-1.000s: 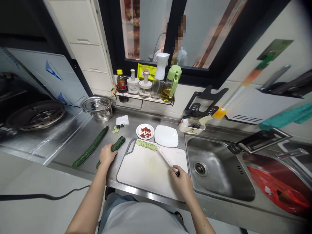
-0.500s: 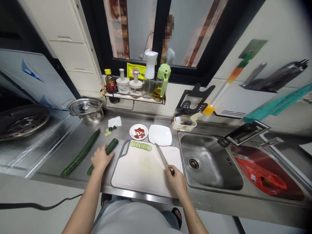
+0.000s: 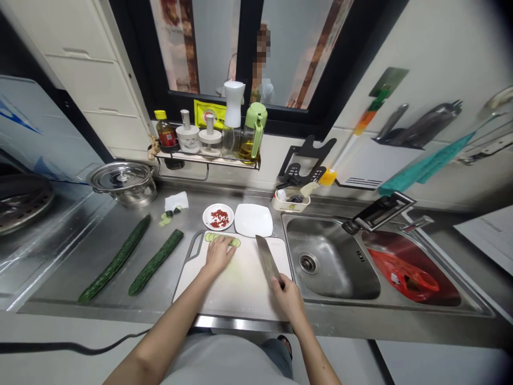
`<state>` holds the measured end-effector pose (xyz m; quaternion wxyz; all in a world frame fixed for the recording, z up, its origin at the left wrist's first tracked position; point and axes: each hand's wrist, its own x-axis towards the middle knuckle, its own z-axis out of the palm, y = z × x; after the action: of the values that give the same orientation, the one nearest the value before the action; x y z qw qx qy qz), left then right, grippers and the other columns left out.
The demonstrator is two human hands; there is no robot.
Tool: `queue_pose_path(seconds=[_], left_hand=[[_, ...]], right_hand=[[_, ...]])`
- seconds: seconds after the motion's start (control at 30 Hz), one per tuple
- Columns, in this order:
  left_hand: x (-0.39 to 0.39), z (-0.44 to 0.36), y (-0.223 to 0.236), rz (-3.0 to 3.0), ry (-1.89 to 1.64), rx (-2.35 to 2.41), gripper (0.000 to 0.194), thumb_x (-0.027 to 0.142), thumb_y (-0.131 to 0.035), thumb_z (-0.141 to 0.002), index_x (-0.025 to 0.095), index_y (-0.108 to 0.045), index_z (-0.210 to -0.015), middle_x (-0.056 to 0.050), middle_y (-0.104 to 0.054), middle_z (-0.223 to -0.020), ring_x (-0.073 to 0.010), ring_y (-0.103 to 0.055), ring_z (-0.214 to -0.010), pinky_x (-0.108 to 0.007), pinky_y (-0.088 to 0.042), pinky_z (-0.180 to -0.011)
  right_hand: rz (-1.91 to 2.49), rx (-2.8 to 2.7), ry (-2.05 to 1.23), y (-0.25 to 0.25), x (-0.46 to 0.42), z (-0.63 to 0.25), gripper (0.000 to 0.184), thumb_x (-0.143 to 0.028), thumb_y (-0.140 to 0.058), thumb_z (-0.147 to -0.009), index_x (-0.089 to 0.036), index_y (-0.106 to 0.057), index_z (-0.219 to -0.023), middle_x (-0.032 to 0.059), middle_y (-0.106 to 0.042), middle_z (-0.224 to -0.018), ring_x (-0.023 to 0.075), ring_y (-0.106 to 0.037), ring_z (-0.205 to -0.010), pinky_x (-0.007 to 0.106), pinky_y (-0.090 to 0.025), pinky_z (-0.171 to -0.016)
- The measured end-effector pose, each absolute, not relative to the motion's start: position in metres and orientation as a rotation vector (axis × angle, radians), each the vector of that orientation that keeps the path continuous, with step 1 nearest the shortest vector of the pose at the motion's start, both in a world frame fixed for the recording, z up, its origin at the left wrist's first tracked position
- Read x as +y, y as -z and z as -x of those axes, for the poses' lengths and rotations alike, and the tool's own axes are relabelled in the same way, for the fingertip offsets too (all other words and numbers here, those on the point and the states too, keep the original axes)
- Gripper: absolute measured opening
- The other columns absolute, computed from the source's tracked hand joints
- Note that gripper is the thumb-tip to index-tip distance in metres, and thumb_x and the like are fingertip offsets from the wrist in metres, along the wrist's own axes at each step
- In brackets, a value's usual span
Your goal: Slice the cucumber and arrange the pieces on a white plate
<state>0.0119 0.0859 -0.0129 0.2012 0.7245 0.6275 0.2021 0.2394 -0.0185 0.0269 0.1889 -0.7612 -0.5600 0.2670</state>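
Note:
My left hand (image 3: 219,254) rests over the row of cucumber slices (image 3: 235,243) at the far edge of the white cutting board (image 3: 216,297). Its fingers are stretched forward and hide the middle of the row. In my right hand (image 3: 287,294) is a kitchen knife (image 3: 267,258), held by the handle above the board's right side with its blade pointing away from me. A cut cucumber (image 3: 156,262) and a longer cucumber (image 3: 116,259) lie on the counter to the left of the board. Behind the board stand a plate of chopped red pieces (image 3: 207,216) and an empty white plate (image 3: 252,220).
A steel sink (image 3: 340,267) adjoins the board on the right, with a red plastic bag (image 3: 403,278) in its second basin. A lidded pot (image 3: 136,192) stands at back left. Bottles and jars fill a wall rack (image 3: 224,163). Cucumber scraps (image 3: 165,220) lie near a white paper (image 3: 176,201).
My left hand has let go of the cut cucumber and moved right onto the cucumber slices. The knife stays in my right hand, its blade turned slightly. The view has shifted a little.

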Motion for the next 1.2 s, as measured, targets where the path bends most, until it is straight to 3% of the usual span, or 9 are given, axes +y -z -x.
queue_pose_path(seconds=[0.2, 0.4, 0.57, 0.7, 0.87, 1.2], left_hand=[[0.095, -0.028, 0.017, -2.004, -0.447, 1.856, 0.032, 0.03, -0.049, -0.089, 0.019, -0.062, -0.115, -0.013, -0.058, -0.107, -0.0267, -0.052, -0.105, -0.039, -0.038, -0.093], [0.099, -0.027, 0.023, -1.94, -0.587, 1.803, 0.022, 0.018, -0.055, -0.083, 0.02, -0.065, -0.102, -0.009, -0.06, -0.104, -0.0224, -0.054, -0.102, -0.035, -0.039, -0.091], [0.099, -0.021, 0.027, -1.766, -0.71, 1.757, 0.014, 0.015, -0.055, -0.08, 0.019, -0.066, -0.089, -0.004, -0.067, -0.088, -0.0171, -0.06, -0.084, -0.028, -0.043, -0.078], [0.091, -0.008, 0.028, -1.545, -0.691, 1.748, 0.014, 0.017, -0.059, -0.077, 0.018, -0.067, -0.089, 0.0, -0.069, -0.079, -0.0133, -0.061, -0.074, -0.022, -0.043, -0.068], [0.076, 0.01, 0.027, -1.518, -0.573, 1.762, 0.017, 0.023, -0.064, -0.073, 0.02, -0.069, -0.089, 0.001, -0.069, -0.076, -0.0147, -0.063, -0.075, -0.022, -0.041, -0.066], [0.051, 0.017, 0.019, -1.616, -0.436, 1.825, 0.022, 0.022, -0.06, -0.075, 0.024, -0.069, -0.095, 0.001, -0.071, -0.08, -0.0159, -0.062, -0.078, -0.024, -0.039, -0.068]], right_hand=[[2.111, -1.589, -0.777, -0.03, -0.021, -0.24, 0.035, -0.043, -0.036, -0.083, -0.018, -0.06, -0.076, 0.0029, -0.061, -0.065, 0.0157, -0.052, -0.062, 0.024, -0.035, -0.056], [2.076, -1.595, -0.784, -0.027, -0.02, -0.241, 0.036, -0.044, -0.038, -0.084, -0.018, -0.063, -0.081, 0.0025, -0.063, -0.067, 0.0152, -0.05, -0.061, 0.023, -0.034, -0.056], [2.078, -1.649, -0.76, -0.025, -0.017, -0.239, 0.036, -0.041, -0.038, -0.087, -0.016, -0.064, -0.084, 0.0036, -0.065, -0.072, 0.0148, -0.052, -0.063, 0.023, -0.033, -0.057], [2.181, -1.782, -0.77, -0.03, -0.014, -0.233, 0.035, -0.037, -0.036, -0.091, -0.017, -0.065, -0.089, 0.0052, -0.068, -0.078, 0.0158, -0.058, -0.069, 0.023, -0.032, -0.059], [2.228, -2.093, -0.754, -0.044, -0.017, -0.222, 0.032, -0.032, -0.035, -0.094, -0.019, -0.064, -0.099, 0.0077, -0.07, -0.088, 0.0179, -0.062, -0.081, 0.024, -0.031, -0.062], [2.268, -2.386, -0.679, -0.054, -0.034, -0.209, 0.03, -0.031, -0.034, -0.096, -0.021, -0.063, -0.096, 0.0074, -0.069, -0.085, 0.0178, -0.064, -0.077, 0.025, -0.031, -0.061]])
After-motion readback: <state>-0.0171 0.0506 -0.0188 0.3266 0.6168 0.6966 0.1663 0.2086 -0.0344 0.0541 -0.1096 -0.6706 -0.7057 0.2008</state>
